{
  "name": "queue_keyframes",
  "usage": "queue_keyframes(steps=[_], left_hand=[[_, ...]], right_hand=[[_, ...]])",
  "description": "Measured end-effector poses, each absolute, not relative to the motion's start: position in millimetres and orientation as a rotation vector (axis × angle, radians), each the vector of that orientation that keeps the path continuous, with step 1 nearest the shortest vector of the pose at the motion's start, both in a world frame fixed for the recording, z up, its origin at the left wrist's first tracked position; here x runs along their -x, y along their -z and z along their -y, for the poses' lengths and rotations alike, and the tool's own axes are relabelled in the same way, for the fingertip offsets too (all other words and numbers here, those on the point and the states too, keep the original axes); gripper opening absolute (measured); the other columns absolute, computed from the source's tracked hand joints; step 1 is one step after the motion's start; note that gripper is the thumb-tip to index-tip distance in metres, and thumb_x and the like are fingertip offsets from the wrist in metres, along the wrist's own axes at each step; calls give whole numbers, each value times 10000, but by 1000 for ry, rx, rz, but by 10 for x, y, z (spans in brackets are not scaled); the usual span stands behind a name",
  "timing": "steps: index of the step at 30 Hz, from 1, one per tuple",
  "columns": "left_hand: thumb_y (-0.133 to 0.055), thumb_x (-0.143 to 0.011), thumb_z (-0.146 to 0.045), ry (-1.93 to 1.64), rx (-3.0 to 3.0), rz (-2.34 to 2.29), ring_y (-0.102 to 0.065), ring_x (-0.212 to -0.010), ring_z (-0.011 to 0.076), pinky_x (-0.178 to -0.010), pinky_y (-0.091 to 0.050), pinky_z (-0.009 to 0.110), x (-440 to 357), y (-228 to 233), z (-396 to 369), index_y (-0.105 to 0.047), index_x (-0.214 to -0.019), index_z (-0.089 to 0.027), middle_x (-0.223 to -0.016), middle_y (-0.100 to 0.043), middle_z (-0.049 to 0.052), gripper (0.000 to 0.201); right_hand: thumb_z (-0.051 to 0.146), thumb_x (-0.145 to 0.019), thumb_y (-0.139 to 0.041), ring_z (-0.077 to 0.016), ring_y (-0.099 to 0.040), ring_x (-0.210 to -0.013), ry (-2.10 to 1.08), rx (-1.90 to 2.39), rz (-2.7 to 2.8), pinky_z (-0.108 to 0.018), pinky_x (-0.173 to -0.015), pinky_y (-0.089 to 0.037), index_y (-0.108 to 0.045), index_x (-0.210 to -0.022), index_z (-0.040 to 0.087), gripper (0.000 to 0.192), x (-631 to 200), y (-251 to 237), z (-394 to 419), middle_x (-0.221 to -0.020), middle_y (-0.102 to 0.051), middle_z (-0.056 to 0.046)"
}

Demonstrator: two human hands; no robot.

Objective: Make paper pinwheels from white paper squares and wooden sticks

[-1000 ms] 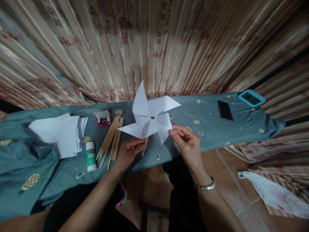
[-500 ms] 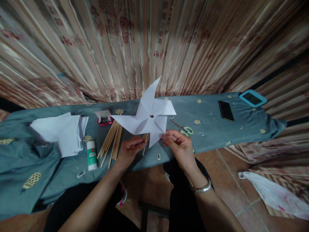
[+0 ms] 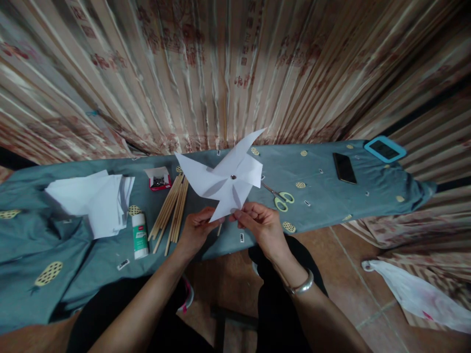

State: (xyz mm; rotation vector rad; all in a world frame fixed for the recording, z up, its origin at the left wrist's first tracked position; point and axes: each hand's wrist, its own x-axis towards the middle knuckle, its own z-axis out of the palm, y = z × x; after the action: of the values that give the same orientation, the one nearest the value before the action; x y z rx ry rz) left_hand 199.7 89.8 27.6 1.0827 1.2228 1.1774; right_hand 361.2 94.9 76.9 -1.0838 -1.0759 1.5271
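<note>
A white paper pinwheel (image 3: 232, 189) with a shiny pin at its centre is held up over the near edge of the table. My left hand (image 3: 196, 233) is closed around its thin wooden stick (image 3: 219, 229), which is mostly hidden behind the paper and fingers. With thumb and fingers pinched together, my right hand (image 3: 262, 228) touches the lower edge of a paper blade. Below and left of the pinwheel lie several loose wooden sticks (image 3: 169, 213). Green-handled scissors (image 3: 282, 200) lie to the right, beyond my right hand.
Left on the cloth-covered table (image 3: 316, 201) are stacked white paper sheets (image 3: 101, 201), an upright glue stick (image 3: 140, 238) and a red box of pins (image 3: 159, 181). Toward the right lie a black phone (image 3: 345, 168) and a blue-framed device (image 3: 385, 149). A curtain (image 3: 221, 73) hangs behind.
The pinwheel's blades have turned clockwise, the top tip swinging right and the bottom tip left. My right hand has shifted left along with the paper; my left hand stays in place.
</note>
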Motion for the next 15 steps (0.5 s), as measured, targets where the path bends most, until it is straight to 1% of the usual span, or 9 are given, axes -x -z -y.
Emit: queue_keyframes(steps=[7, 15], left_hand=[[-795, -615, -336, -1159, -958, -1255, -676, -791, 215, -808, -515, 327, -2009, -228, -872, -780, -805, -166, -805, -761, 45, 256], [-776, -612, -351, -1148, -979, -1255, -701, -827, 251, -846, -529, 368, -2027, -237, -880, -787, -786, -162, -832, -779, 72, 257]], right_hand=[[409, -694, -777, -74, -514, -506, -1516, 1118, 1140, -209, -514, -446, -685, -684, 184, 243, -3567, -736, -952, -610, -668, 18], [351, -709, -763, -75, -478, -496, -1530, 1112, 1179, -198, -473, -385, -652, -622, 190, 214, -3515, -731, -956, -547, -607, 33]])
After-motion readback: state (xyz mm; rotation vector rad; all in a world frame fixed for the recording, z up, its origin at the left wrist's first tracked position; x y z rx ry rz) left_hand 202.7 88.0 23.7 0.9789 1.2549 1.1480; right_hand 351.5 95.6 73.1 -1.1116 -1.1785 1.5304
